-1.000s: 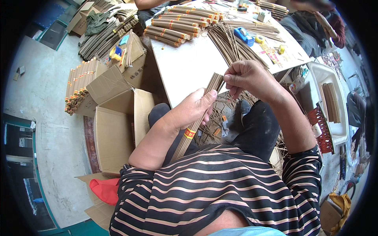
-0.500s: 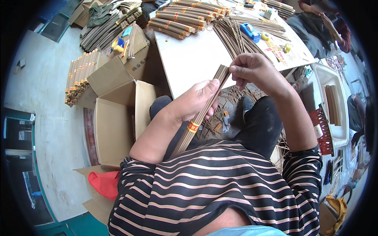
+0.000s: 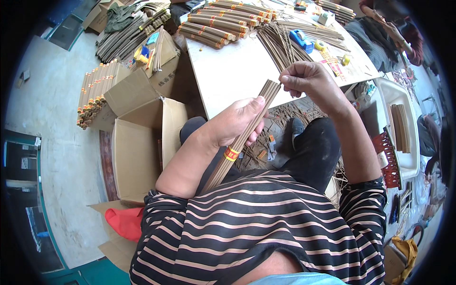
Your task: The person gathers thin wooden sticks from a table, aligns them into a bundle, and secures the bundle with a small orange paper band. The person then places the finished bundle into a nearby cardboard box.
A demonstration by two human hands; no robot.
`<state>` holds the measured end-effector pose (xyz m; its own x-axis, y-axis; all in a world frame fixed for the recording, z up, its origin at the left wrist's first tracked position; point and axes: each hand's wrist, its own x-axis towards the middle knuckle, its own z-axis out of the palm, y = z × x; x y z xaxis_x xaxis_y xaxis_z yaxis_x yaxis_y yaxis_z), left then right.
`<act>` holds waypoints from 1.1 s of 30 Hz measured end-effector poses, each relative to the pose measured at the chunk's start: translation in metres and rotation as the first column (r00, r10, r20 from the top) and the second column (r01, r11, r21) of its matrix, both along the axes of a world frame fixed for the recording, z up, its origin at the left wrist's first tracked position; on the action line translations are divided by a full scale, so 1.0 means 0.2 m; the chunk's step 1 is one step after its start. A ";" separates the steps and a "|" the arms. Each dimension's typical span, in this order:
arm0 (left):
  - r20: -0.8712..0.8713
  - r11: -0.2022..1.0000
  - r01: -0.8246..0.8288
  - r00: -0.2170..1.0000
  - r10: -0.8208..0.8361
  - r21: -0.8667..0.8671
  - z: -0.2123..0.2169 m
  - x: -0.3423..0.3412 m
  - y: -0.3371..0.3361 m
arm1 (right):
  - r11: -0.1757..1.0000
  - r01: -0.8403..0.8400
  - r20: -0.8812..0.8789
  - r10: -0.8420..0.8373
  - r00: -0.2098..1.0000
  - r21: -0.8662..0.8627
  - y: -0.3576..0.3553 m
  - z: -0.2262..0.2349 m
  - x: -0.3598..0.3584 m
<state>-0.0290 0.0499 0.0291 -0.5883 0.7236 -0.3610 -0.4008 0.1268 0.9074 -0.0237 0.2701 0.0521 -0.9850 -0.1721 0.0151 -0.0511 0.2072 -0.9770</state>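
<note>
My left hand (image 3: 240, 122) is wrapped round the upper half of a bundle of brown incense sticks (image 3: 248, 129). The bundle slants from my lap up to the right, and a red and yellow paper band (image 3: 232, 154) circles it below my hand. Its lower end reaches my striped shirt. My right hand (image 3: 311, 83) is held beside the bundle's upper end, thumb and forefinger pinched together. Whatever may be between those fingertips is too small to make out.
Ahead stands a white table (image 3: 228, 66) with stacked banded bundles (image 3: 218, 26), loose sticks (image 3: 280, 47) and a blue tape dispenser (image 3: 302, 40). An open cardboard box (image 3: 137, 156) is at my left. Broken sticks litter the floor between my legs. Another person (image 3: 389, 31) sits at the far right.
My right hand has shifted slightly right, leaving a small gap from the bundle's tip, and its fingers have curled in more. My left hand keeps its hold on the bundle.
</note>
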 end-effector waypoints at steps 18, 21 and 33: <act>0.014 0.999 -0.023 1.000 0.023 0.036 0.01 0.00 0.02 | 0.997 0.072 -0.058 -0.074 0.996 -0.032 -0.05 -0.07 0.05; 0.017 0.998 -0.040 0.999 0.040 0.042 0.02 0.00 0.02 | 0.999 0.046 -0.274 -0.039 0.961 0.022 -0.04 -0.11 0.05; 0.025 0.998 -0.040 0.999 0.039 0.056 0.03 0.01 0.03 | 0.954 0.231 -0.588 -0.076 0.805 0.193 -0.09 -0.19 0.12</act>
<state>-0.0279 0.0554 0.0344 -0.6084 0.7198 -0.3341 -0.4259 0.0591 0.9029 0.0011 0.2527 0.0148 -0.8246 -0.0941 0.5578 -0.5270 0.4861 -0.6971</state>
